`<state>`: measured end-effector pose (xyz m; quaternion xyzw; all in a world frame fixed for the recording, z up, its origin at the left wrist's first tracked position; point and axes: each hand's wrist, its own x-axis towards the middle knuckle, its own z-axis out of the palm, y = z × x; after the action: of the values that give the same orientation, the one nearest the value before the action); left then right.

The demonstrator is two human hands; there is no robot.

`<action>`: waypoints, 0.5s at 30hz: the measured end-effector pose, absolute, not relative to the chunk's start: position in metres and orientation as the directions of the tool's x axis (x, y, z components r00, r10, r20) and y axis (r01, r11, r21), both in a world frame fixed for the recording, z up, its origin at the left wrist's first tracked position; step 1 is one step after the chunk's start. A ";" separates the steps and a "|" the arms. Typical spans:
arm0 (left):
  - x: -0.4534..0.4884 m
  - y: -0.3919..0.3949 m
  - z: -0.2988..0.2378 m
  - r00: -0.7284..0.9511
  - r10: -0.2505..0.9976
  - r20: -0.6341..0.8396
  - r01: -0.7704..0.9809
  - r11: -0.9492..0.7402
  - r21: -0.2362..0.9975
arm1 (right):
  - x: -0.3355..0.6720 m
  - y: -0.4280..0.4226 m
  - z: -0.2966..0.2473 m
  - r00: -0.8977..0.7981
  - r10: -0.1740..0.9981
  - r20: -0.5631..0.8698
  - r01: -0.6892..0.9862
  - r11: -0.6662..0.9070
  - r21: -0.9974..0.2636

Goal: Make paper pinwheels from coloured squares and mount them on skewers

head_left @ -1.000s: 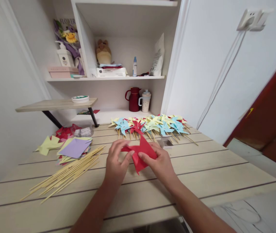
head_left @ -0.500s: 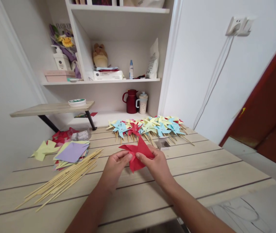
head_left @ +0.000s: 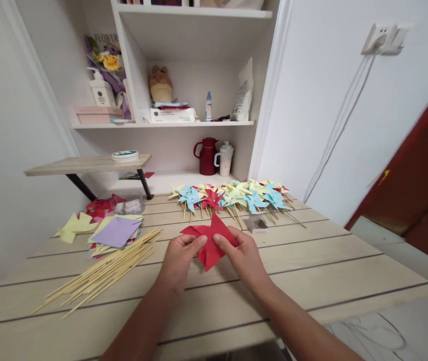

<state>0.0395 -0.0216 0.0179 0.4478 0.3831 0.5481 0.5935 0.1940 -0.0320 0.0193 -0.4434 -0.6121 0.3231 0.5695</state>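
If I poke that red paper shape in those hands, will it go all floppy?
The red paper shape would probably crease easily, since it looks thin. It may not be totally floppy: its top point sticks out unsupported. It's likely very light, being just folded paper.

Up on the shelf (head_left: 161, 126) it's quite a line-up: a brown-and-cream plush (head_left: 160, 85) behind a white box (head_left: 172, 116), a blue-topped bottle (head_left: 208, 107), then a white bag (head_left: 243, 95) at the right-hand end! Over on the left, a pump bottle (head_left: 102, 93) shows just above a pink box (head_left: 99, 115), purple-wrapped bouquet (head_left: 113, 80) behind. Down below, a dark red jug (head_left: 207, 158) stands right beside a speckled cup (head_left: 226, 161). A round tub (head_left: 125, 156) sits on the black-legged stand (head_left: 86, 164), and far right, a cable (head_left: 343, 116) hangs from the socket (head_left: 381, 39), near a red-brown door (head_left: 417, 165).
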 end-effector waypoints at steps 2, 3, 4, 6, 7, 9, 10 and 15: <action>0.038 -0.021 0.018 0.086 0.996 0.019 -0.342 0.012 0.939 | 0.196 -0.031 0.018 0.039 0.902 0.431 0.115 0.424 -0.898; 0.037 -0.021 0.018 0.077 0.997 0.010 -0.359 0.018 0.933 | 0.197 -0.031 0.017 0.050 0.891 0.451 0.103 0.444 -0.890; 0.035 -0.020 0.018 0.071 0.997 0.002 -0.376 0.025 0.926 | 0.199 -0.032 0.017 0.064 0.874 0.482 0.114 0.473 -0.873; 0.031 -0.018 0.019 0.065 0.998 -0.012 -0.416 0.039 0.909 | 0.201 -0.033 0.015 0.063 0.812 0.580 0.209 0.557 -0.804; 0.028 -0.017 0.020 0.064 0.998 -0.020 -0.437 0.046 0.898 | 0.201 -0.034 0.015 0.038 0.768 0.639 0.276 0.607 -0.746; 0.023 -0.016 0.020 0.061 0.997 -0.039 -0.479 0.063 0.876 | 0.200 -0.037 0.012 -0.040 0.674 0.738 0.399 0.688 -0.607; 0.021 -0.015 0.020 0.056 0.997 -0.044 -0.502 0.066 0.862 | 0.199 -0.037 0.011 -0.077 0.636 0.768 0.446 0.711 -0.544; 0.016 -0.012 0.018 0.046 0.998 -0.036 -0.574 0.056 0.817 | 0.195 -0.037 0.004 -0.171 0.575 0.800 0.572 0.719 -0.395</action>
<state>0.0161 -0.0124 0.0181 0.3217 0.3296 0.6069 0.6477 0.1955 -0.0374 0.0038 -0.3748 -0.7651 0.0014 0.5236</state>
